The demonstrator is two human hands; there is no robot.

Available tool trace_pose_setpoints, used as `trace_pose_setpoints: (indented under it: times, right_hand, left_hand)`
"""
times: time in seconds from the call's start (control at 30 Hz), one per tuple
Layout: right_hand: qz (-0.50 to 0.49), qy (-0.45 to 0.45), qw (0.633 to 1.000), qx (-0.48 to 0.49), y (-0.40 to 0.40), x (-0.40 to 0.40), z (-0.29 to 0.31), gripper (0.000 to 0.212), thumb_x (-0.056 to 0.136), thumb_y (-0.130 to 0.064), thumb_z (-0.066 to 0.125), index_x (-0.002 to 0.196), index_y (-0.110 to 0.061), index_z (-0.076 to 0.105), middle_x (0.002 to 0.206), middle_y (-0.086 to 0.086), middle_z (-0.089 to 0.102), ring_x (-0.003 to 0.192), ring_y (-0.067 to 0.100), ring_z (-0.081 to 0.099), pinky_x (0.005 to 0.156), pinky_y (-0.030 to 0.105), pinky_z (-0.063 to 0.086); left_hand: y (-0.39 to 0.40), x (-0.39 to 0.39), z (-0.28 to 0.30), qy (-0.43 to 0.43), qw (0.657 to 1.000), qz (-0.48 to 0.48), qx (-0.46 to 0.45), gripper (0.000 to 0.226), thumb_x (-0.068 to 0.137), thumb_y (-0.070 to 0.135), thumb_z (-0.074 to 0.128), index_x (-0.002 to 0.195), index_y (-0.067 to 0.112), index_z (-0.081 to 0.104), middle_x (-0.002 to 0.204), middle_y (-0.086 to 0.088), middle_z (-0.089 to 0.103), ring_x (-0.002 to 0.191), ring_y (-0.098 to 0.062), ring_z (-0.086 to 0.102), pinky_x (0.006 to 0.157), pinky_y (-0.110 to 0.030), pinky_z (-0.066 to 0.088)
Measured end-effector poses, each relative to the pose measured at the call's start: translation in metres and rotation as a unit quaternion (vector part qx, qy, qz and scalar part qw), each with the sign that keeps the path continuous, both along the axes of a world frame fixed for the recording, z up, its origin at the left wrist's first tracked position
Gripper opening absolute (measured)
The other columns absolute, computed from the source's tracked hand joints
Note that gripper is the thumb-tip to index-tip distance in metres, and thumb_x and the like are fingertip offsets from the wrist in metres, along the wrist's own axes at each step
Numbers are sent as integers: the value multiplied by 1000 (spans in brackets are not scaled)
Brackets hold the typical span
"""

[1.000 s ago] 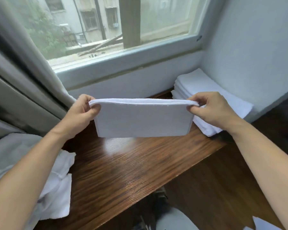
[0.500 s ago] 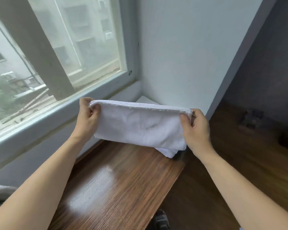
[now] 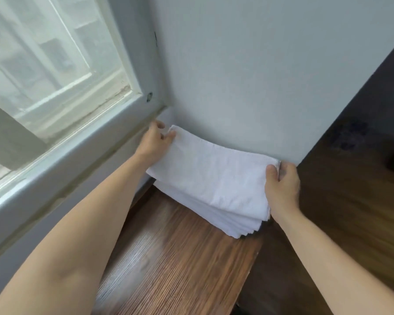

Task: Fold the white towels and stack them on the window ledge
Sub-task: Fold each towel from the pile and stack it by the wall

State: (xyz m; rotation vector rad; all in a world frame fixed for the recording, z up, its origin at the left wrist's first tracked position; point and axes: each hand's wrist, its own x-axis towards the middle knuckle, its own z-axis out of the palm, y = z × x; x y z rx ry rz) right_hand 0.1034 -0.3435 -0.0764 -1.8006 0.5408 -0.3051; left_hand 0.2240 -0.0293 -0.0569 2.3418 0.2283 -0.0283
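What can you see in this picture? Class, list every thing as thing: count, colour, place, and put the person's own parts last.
folded towel: one, white, held flat over the stack in the corner
towel stack: one pile, white, on the ledge against the wall; number of towels cannot be told
window ledge: one, brown wood grain, below the window
window: one, pale frame, upper left
wall: one, pale grey-blue, behind the stack
floor: dark brown wood, right of the ledge
left hand: one, pinches the towel's far left corner
right hand: one, pinches the towel's right edge
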Motion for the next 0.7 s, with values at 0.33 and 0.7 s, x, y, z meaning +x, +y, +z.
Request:
trace_pose_setpoints:
  times: [0.33,0.7]
  right_hand:
    - [-12,105,994,-5,9,-10,-34,24,97,-15,56,117,-22,45,105,-16,59,95,11,63,80,31,49]
    - [24,-3,970,-244,18,-29,-17,44,88,-8,68,126,-8,45,117,8,52,108,29,55,85,40,50]
  left_hand:
    - [-17,7,-43,-50,980,-79,177,23,107,12,43,126,0,42,101,-23,64,88,-41,63,69,-49,50]
    - [-33,1,-21,-51,932,-97,346,30,110,24,41,130,3,48,123,-18,59,107,-38,59,81,-48,51]
